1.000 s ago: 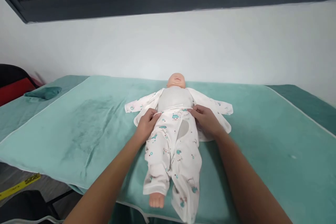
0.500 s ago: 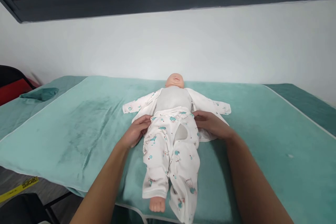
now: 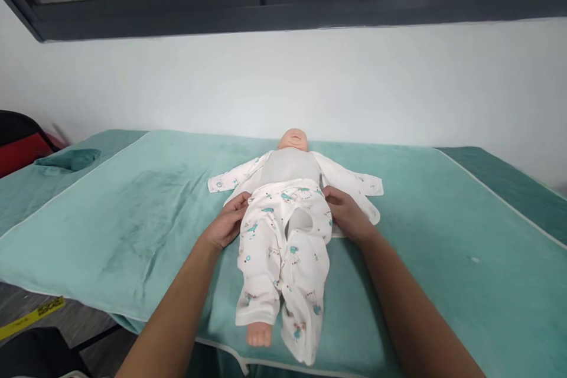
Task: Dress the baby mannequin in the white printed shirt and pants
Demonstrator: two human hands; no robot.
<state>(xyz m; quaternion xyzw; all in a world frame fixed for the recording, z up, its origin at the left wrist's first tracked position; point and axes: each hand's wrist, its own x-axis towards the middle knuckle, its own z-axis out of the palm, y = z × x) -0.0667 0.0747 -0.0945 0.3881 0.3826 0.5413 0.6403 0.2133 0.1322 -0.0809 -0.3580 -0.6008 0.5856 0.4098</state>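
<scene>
A baby doll [image 3: 290, 165] lies on its back, head toward the wall, with a grey torso. White printed pants [image 3: 305, 260] cover its legs up to the belly, and a gap at the crotch shows grey beneath. One bare foot sticks out of the left-hand cuff; the other cuff hides its foot. A white printed jacket [image 3: 343, 174] is spread open under the doll, sleeves out to both sides. My left hand [image 3: 228, 218] is closed on the left edge of the pants' waist. On the opposite edge, my right hand [image 3: 348, 212] grips the waist too, its fingertips partly hidden.
A green padded cover [image 3: 110, 218] with pale piping spreads over the bed, up to the white wall [image 3: 283, 82]. Above is a dark window frame [image 3: 283, 9]. A red and black object [image 3: 22, 144] stands far left; a black chair [image 3: 39, 354] is at lower left.
The view has tilted up a little. My right hand and forearm have come slightly to the left, and the pant legs have shifted a little left with the doll. Both hands stay at the waist.
</scene>
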